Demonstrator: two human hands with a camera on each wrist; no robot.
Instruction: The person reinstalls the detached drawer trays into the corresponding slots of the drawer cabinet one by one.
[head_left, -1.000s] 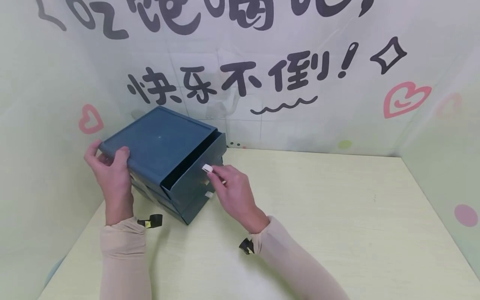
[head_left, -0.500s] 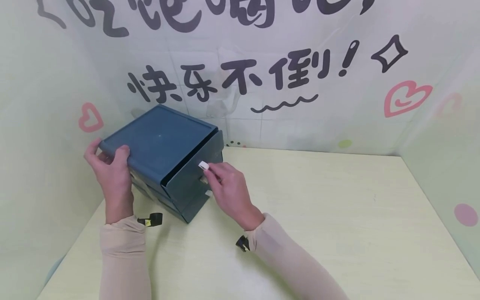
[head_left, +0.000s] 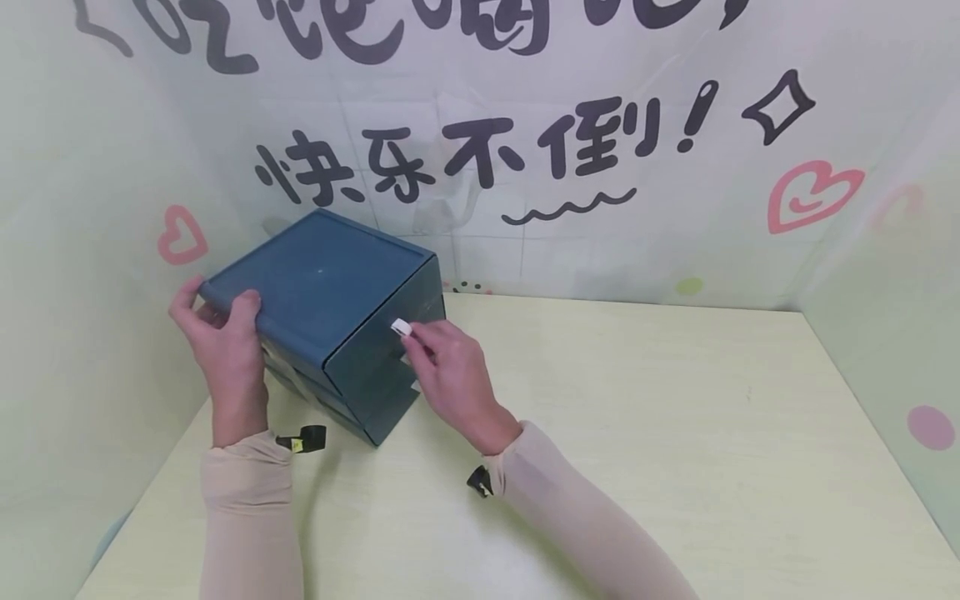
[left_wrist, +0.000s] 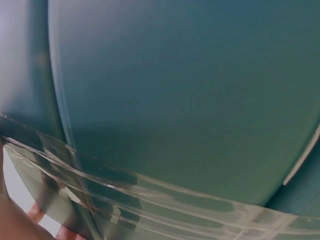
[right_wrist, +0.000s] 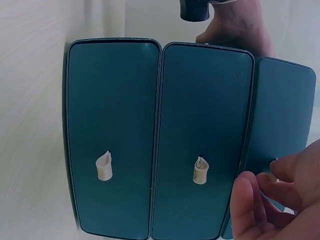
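Note:
A blue three-drawer box (head_left: 318, 279) stands angled at the table's left in the head view. My left hand (head_left: 228, 358) grips its rear left corner, thumb on the top. With finger and thumb my right hand (head_left: 459, 375) pinches the white pull tab (head_left: 401, 327) of the top drawer, which sits flush in the box. From the right wrist view, the bottom drawer (right_wrist: 112, 110) and middle drawer (right_wrist: 205, 100) are also closed, each with a pale loop tab (right_wrist: 200, 171). The left wrist view is filled by the box's side (left_wrist: 175, 90), wrapped in clear tape (left_wrist: 190, 200).
The pale table (head_left: 637, 442) extends to the right of the box. A printed white sheet (head_left: 585, 242) hangs behind it, and a pale side wall (head_left: 90, 333) rises close on the left. Black camera mounts (head_left: 302, 439) sit at both wrists.
My right hand has moved left and inward with the tab, and the top drawer has slid from partly out to fully closed. The left hand keeps its grip on the box.

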